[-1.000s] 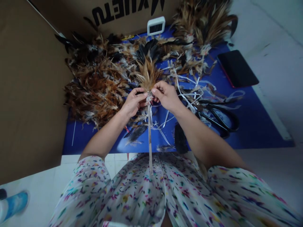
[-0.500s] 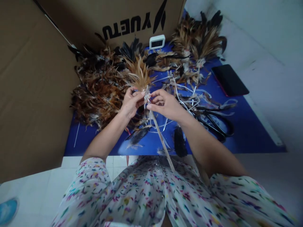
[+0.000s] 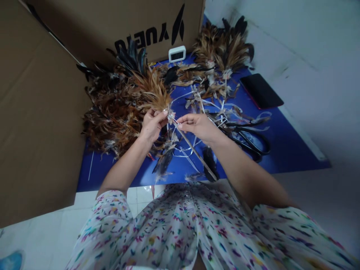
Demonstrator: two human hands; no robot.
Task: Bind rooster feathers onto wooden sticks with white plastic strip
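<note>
A thin wooden stick [image 3: 197, 152] carries a fan of tan and brown feathers [image 3: 150, 90] at its far end. My left hand [image 3: 152, 123] is closed in a pinch on the feather bundle where it meets the stick. My right hand [image 3: 198, 127] is closed around the stick just below that joint, fingers curled. The stick slants down to the right toward my lap. A pale string or strip hangs at the joint.
A blue mat [image 3: 287, 150] holds a heap of brown and black feathers [image 3: 112, 112], white strip scraps [image 3: 216, 105], black scissors [image 3: 247, 138], a black phone [image 3: 261, 90] and a small white timer [image 3: 177, 54]. Cardboard walls [image 3: 36, 112] stand left and behind.
The stick's lower end has swung from straight down to slanting right, and the feather head has tilted left. Both hands have kept their grip at the joint. The view shifted slightly.
</note>
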